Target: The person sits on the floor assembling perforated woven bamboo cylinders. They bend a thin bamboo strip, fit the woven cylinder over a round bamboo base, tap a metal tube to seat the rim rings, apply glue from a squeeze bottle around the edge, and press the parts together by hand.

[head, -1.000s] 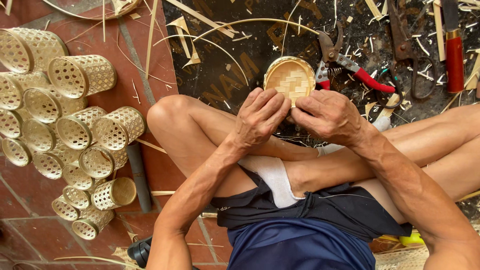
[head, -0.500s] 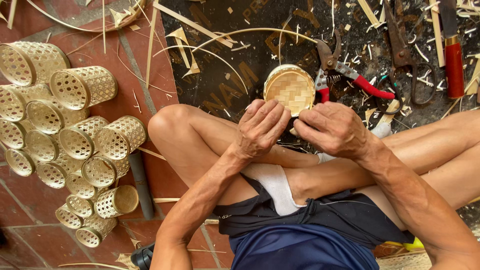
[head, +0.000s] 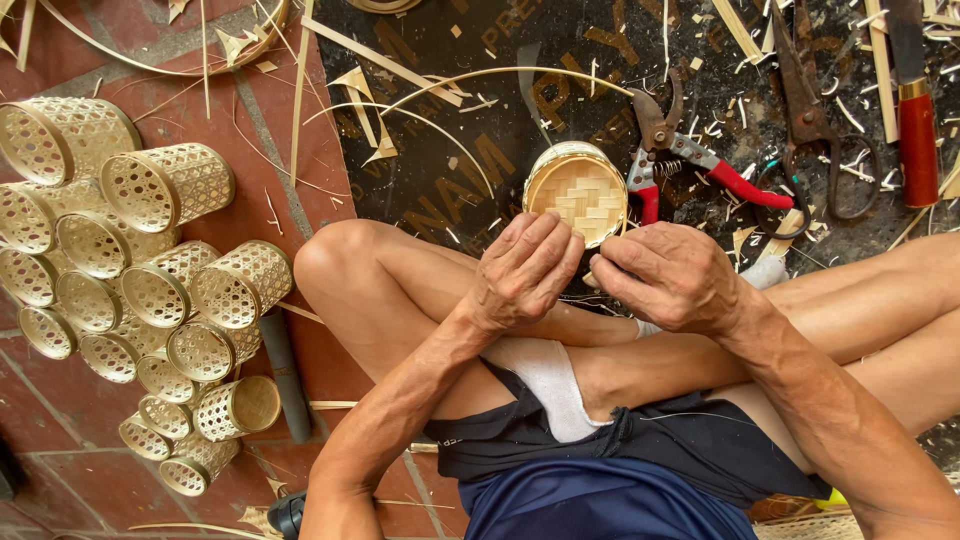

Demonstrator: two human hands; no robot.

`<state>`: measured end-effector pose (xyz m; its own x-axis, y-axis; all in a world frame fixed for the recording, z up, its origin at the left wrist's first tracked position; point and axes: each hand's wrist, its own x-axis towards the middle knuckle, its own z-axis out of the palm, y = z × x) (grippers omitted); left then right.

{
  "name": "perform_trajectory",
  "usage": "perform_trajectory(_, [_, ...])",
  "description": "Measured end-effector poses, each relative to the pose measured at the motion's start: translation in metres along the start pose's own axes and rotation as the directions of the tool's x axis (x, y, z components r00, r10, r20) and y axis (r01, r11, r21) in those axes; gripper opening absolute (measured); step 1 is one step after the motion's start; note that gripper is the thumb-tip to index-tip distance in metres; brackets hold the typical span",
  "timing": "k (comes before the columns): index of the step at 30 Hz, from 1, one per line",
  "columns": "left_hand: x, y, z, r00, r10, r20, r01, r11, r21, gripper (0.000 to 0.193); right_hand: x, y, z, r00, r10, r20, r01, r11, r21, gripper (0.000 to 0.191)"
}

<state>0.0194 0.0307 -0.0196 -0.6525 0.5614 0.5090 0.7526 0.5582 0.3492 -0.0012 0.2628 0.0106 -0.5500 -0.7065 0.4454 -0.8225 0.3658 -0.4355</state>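
Head view: my left hand (head: 525, 270) and right hand (head: 670, 275) pinch the small woven basket (head: 578, 190) at twelve o'clock; base woven, rim unfinished; finished baskets (head: 150, 290) stacked at nine.

Room is tight around the small woven bamboo basket (head: 577, 190): red-handled pruning shears (head: 690, 165) lie just beside it on the right, with rusty scissors (head: 815, 130) beyond. The dark mat (head: 440, 150) to its left is open, crossed only by thin bamboo strips (head: 440, 100). Stacked openwork baskets (head: 140, 290) crowd the floor's left edge.
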Motion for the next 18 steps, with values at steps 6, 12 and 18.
perform_trajectory(6, [0.002, 0.0, -0.001, 0.998, -0.059, 0.028, 0.056, 0.994, 0.093, 0.025, 0.001, 0.008, 0.003, 0.999, 0.042, 0.018, -0.042, 0.999, 0.027, 0.017])
perform_trajectory(12, [0.0, 0.001, -0.004, 0.992, -0.128, -0.005, 0.127, 0.991, -0.041, 0.024, 0.004, 0.005, 0.001, 0.999, 0.044, 0.03, -0.045, 0.998, 0.042, 0.018])
perform_trajectory(18, [-0.003, 0.002, -0.014, 0.993, -0.121, 0.019, 0.122, 0.985, -0.122, 0.028, 0.007, -0.01, 0.007, 0.999, -0.002, 0.049, 0.002, 1.0, 0.0, 0.017])
